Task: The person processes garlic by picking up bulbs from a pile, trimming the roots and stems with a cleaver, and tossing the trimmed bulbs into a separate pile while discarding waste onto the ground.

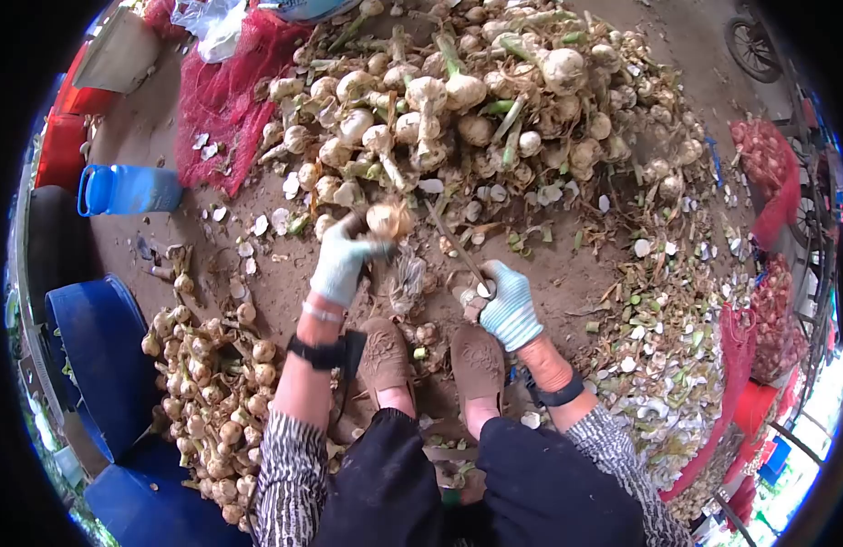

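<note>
My left hand, in a pale glove with dark fingertips, is closed on a garlic bulb just below the big heap of garlic. In my right hand, also gloved, is the handle of a thin metal tool, whose blade points up and left toward the heap. The fingers of that hand are wrapped round it. Loose pale roots or skins show between the two hands, above my brown shoes.
A smaller pile of bulbs lies at the lower left beside a blue tub. A blue jug and red netting are at the upper left. Trimmings and filled red net bags are on the right.
</note>
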Demonstrator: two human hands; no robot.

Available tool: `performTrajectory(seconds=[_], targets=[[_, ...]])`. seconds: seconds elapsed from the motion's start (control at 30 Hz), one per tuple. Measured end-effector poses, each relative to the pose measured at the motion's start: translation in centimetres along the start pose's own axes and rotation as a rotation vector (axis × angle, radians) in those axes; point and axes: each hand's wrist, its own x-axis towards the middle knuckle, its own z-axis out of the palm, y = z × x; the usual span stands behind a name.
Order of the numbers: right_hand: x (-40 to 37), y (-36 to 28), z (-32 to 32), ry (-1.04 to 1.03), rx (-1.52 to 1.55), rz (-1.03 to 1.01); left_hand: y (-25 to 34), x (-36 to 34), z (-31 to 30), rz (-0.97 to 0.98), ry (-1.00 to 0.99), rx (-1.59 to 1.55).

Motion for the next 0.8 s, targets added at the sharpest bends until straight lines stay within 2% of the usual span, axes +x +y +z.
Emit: performTrajectory(seconds=[0.03, 0.07, 0.13, 0.17, 0.27, 0.33, 0.43, 0.5, 0.57, 0.6, 0.73, 0.8], targets=[[0.2, -0.3, -0.3, 0.009, -0.259, -0.172, 0.3, -1.8, 0.4, -0.004, -0.061, -0.092], [0.5, -0.5, -0.4, 0.005, -0.258, -0.167, 1.0, -3.4, 0.6, -0.084, -0.101, -0.084], [0.6, -0.9, -0.4, -0.043, -0.415, -0.466, 0.7, -5.1, 0.1, -0.24, -0.18, -0.074], [0.5, -1.2, -0.3, -0.045, -0.413, -0.462, 0.3, -5.6, 0.5, -0.17, -0.1, -0.038], [0.1, -2.0, -0.2, -0.184, -0.531, -0.46, -2.3, -6.6, -0.9, -0.292, -0.149, 0.064], [-0.4, -2.3, 0.0, -0.188, -0.538, -0.441, -3.1, -6.9, 0.2, -0.003, -0.101, -0.073], [-0.9, -2.7, 0.1, -0.24, -0.563, -0.389, -3.3, -7.1, 0.6, -0.047, -0.12, -0.084], [-0.7, -2.0, 0.5, -0.161, -0.467, -0.469, -3.3, -7.5, 0.7, -0.07, -0.126, -0.091], [-0.2, -1.6, 0.7, -0.195, -0.441, -0.466, -3.2, -7.6, 0.8, 0.066, -0.128, -0.022], [-0.1, -1.5, 0.9, -0.192, -0.434, -0.476, -2.5, -7.5, 0.9, 0.081, -0.194, 0.005], [-0.7, -1.8, 1.2, -0.168, -0.452, -0.455, -1.5, -7.4, 1.3, 0.053, -0.164, -0.064], [-0.1, -1.1, 1.1, -0.136, -0.395, -0.52, 0.1, -7.6, 1.6, 0.05, -0.25, 0.205]])
